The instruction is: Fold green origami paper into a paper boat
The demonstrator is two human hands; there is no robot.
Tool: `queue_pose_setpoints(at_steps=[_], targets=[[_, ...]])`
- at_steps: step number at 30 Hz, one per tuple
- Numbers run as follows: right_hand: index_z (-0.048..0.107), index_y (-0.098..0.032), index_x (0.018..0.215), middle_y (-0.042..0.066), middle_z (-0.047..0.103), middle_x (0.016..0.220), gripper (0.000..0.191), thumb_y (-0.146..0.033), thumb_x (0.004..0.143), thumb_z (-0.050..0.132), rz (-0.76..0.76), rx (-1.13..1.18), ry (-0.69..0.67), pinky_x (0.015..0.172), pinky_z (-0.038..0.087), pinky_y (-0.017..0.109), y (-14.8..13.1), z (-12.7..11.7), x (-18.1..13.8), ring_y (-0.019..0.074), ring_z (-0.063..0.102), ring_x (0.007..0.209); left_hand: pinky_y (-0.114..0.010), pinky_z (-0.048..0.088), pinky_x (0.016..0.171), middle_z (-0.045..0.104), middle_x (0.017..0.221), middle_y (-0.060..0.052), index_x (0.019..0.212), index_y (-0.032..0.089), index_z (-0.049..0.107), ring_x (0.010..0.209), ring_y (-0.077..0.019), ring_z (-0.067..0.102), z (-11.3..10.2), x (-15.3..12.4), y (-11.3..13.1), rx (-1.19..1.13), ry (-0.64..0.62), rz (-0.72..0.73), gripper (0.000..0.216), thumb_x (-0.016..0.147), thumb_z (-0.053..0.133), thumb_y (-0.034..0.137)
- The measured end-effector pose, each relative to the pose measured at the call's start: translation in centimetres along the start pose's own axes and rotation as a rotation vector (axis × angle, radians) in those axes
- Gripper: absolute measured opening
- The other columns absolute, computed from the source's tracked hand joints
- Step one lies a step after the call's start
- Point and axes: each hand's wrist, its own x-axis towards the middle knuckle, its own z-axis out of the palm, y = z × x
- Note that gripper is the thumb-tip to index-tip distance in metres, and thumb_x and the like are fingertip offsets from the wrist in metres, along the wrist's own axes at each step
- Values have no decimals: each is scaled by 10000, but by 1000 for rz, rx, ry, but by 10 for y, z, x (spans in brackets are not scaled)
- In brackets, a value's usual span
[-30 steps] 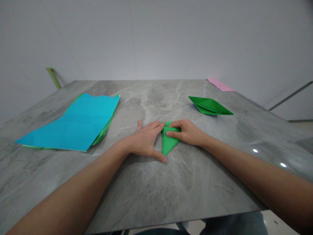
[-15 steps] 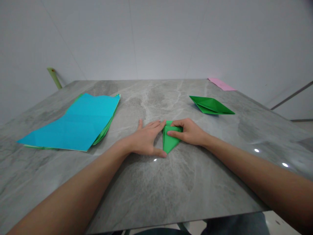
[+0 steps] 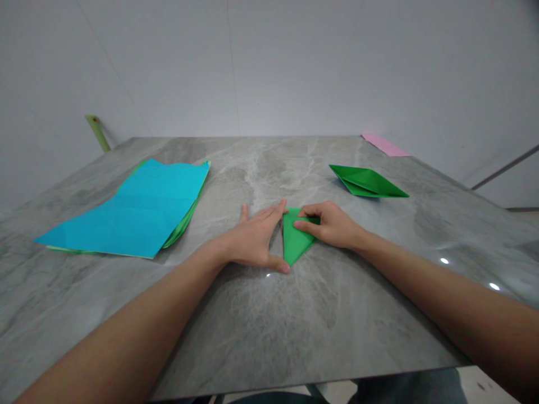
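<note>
A small green paper (image 3: 295, 241), folded into a triangle with its tip toward me, lies on the grey marble table (image 3: 269, 314). My left hand (image 3: 255, 241) rests flat beside it, fingers stretched out, thumb and fingertips touching the paper's left edge. My right hand (image 3: 330, 224) has its fingers curled and pinches the paper's upper right corner, thumb pressed on top.
A stack of blue and green sheets (image 3: 135, 210) lies at the left. A folded green paper shape (image 3: 366, 182) sits at the right, a pink sheet (image 3: 385, 145) at the far right corner. A green stick (image 3: 97, 132) leans on the wall.
My view has shifted slightly. Both hands stay on the green paper; my left index finger has slid up to the paper's top edge and the right-hand flap looks pressed flatter.
</note>
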Motion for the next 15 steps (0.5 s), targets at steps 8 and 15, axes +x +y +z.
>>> queue_pose_setpoints(at_steps=[8, 15], targets=[[578, -172, 652, -15, 511, 599, 257, -362, 826, 566, 21, -9, -42, 576, 307, 286, -1, -2, 2, 128, 454, 579, -758, -110, 1084, 83, 1643, -217, 1588, 171, 22, 1502, -436, 82, -1, 0, 2, 47, -40, -6, 1315, 628, 739, 713], [559, -175, 637, -19, 485, 601, 236, -339, 806, 569, 24, 15, -50, 587, 313, 289, -1, -2, 2, 126, 435, 583, -751, -111, 1092, 126, 1641, -205, 1588, 199, 86, 1495, -450, 101, -1, 1, 1, 51, -41, -11, 1287, 615, 761, 703]])
